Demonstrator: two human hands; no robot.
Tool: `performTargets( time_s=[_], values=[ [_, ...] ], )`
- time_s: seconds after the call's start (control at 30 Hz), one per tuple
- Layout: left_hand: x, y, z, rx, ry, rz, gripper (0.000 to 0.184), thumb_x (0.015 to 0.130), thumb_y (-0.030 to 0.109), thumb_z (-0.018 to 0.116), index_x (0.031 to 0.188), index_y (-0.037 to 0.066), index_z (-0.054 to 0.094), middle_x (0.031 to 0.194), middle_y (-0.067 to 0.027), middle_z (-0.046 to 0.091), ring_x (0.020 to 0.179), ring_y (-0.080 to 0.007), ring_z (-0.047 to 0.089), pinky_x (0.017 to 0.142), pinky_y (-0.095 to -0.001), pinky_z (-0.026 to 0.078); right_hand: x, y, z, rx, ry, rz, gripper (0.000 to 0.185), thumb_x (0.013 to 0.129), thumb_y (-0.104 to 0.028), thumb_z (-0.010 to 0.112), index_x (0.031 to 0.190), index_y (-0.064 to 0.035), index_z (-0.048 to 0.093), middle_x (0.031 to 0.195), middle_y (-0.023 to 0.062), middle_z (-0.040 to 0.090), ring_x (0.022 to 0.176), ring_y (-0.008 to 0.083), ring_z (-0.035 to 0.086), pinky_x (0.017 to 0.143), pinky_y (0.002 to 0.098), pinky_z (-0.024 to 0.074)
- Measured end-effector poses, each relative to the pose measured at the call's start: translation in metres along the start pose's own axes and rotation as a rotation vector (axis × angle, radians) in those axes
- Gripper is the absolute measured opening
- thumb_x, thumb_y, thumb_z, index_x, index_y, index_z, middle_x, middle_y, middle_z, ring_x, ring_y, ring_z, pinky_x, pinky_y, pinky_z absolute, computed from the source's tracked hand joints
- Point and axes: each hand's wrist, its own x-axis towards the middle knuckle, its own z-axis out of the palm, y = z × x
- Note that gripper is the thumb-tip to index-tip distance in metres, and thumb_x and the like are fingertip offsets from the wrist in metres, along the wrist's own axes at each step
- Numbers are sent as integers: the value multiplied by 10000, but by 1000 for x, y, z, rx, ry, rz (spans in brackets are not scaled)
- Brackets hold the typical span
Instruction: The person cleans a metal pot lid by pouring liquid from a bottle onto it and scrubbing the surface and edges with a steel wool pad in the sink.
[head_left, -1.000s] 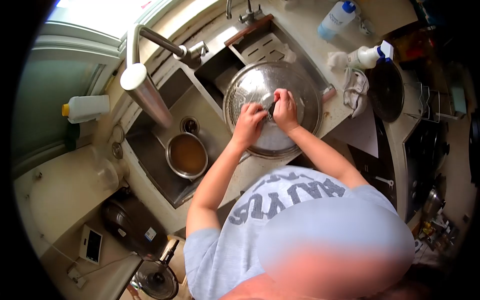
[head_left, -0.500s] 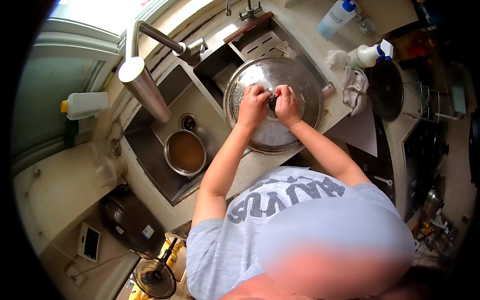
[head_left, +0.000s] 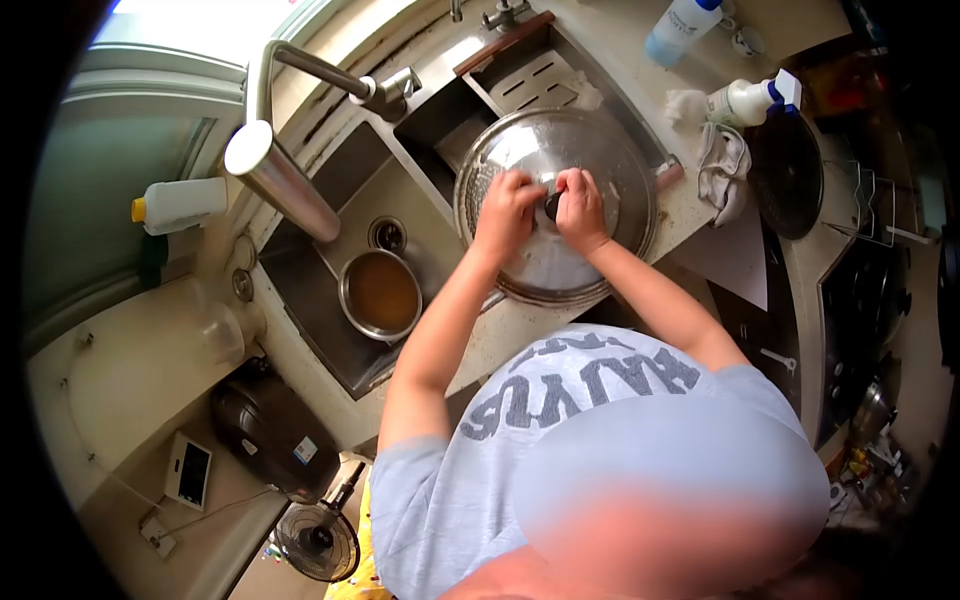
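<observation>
A large round metal pot lid (head_left: 610, 170) lies domed side up across the right part of the sink and the counter edge. At its centre is a dark knob (head_left: 552, 206). My right hand (head_left: 580, 212) is closed at the knob, with thumb and fingers pressed against it. On the other side, my left hand (head_left: 506, 218) has curled fingers reaching to the knob. Whatever those left fingers pinch is too small to make out. Left of the lid, a metal pot (head_left: 380, 295) with brownish liquid stands in the sink basin.
A tall faucet (head_left: 285, 185) arches over the left basin (head_left: 310, 320). Right of the lid are a folded cloth (head_left: 722, 172), a spray bottle (head_left: 740, 103) and a blue-capped bottle (head_left: 682, 32). A dark round lid (head_left: 785, 175) and a wire rack (head_left: 868, 205) stand farther right.
The whole view has shifted slightly, so things appear a little farther right. Both hands stay at the knob, with small finger movements; the right fingers sit closer around it.
</observation>
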Motion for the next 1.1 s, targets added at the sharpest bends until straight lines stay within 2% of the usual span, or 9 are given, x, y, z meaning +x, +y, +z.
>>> performTargets(
  time_s=[0.1, 0.2, 0.33, 0.4, 0.47, 0.7, 0.87, 1.0, 1.1],
  values=[
    [42, -20, 13, -3, 56, -9, 216, 663, -38, 604, 819, 77, 698, 909, -83, 611, 902, -289, 551, 781, -368, 475, 8, 0, -2, -26, -27, -24, 148, 752, 54, 436, 872, -29, 458, 790, 138, 514, 784, 343, 498, 715, 430, 419],
    [25, -35, 6, 107, 230, -132, 238, 651, -48, 597, 822, 77, 707, 894, -80, 634, 870, -305, 577, 803, -380, 480, 8, -3, -3, 0, -7, -23, 148, 750, 52, 441, 873, -30, 458, 792, 134, 520, 785, 342, 499, 725, 430, 418],
    [4, -7, 17, -6, 108, -51, 261, 711, -40, 602, 911, 94, 703, 980, -92, 651, 971, -299, 593, 852, -373, 480, 6, 1, 3, -24, -10, 2, 145, 749, 47, 449, 873, -29, 461, 798, 134, 526, 785, 340, 499, 732, 430, 418],
    [31, -15, 18, -27, 130, -72, 243, 729, -33, 590, 912, 86, 698, 972, -102, 655, 936, -302, 609, 831, -364, 489, 7, 2, 0, -20, -12, -34, 146, 747, 48, 447, 870, -30, 465, 800, 134, 528, 783, 338, 499, 733, 429, 416],
    [38, -25, 12, 34, 156, -172, 230, 739, -28, 588, 916, 75, 691, 985, -102, 663, 933, -303, 617, 828, -366, 491, 4, 0, -3, -17, -15, -34, 150, 742, 54, 444, 863, -32, 468, 798, 134, 527, 778, 337, 498, 728, 430, 414],
    [27, -19, 8, 152, 131, -129, 204, 763, 4, 580, 934, 70, 670, 1042, -76, 658, 1026, -294, 587, 859, -380, 493, 4, -3, -2, -22, -32, -44, 159, 729, 57, 457, 853, -41, 470, 795, 122, 523, 779, 334, 499, 727, 430, 406],
    [-2, -9, 3, 81, 80, -118, 263, 737, -32, 575, 961, 69, 669, 1052, -93, 658, 1028, -306, 587, 884, -386, 478, 3, 0, 3, -70, -52, -15, 156, 728, 52, 468, 855, -39, 470, 807, 115, 526, 788, 327, 501, 735, 428, 407],
    [21, -26, 8, 49, 190, -156, 288, 696, -49, 600, 942, 80, 679, 1030, -109, 663, 1002, -304, 605, 879, -386, 482, 3, -2, 0, -83, -40, -50, 188, 721, 59, 465, 876, -46, 480, 803, 110, 525, 786, 321, 501, 735, 425, 409],
    [-5, -12, 7, 78, 141, -165, 285, 690, -52, 596, 925, 84, 681, 1007, -103, 671, 994, -307, 607, 880, -390, 480, 7, 4, 4, -77, -40, -60, 105, 767, 5, 474, 857, -44, 499, 809, 126, 536, 768, 324, 504, 712, 425, 409]
  ],
)
